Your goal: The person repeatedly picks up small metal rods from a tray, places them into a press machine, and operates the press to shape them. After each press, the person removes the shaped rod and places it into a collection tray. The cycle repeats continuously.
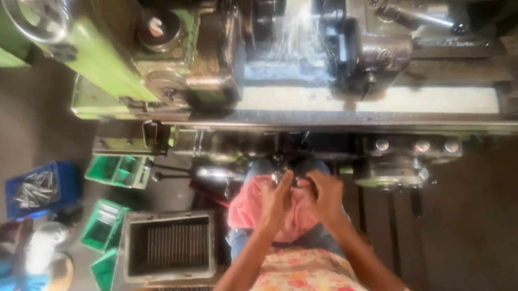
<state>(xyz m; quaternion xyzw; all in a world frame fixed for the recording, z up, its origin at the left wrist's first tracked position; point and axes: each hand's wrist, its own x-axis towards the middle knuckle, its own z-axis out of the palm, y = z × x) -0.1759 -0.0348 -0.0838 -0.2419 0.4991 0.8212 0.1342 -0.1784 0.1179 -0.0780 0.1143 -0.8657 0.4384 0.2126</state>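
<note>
Both hands meet over a pink cloth [248, 209] on the lap, at 6 o'clock of the lathe [302, 71]. Left hand [276, 201] and right hand [325, 196] close their fingers on a small dark part [294, 179] between them, apparently wiping it. A grey metal crate [134, 246] of rods sits at 9 o'clock.

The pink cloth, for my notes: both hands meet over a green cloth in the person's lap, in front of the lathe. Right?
Not quite: the crumpled cloth is pink, not green, as the head view shows. Both hands, left and right, do meet over it before the green lathe.
</note>
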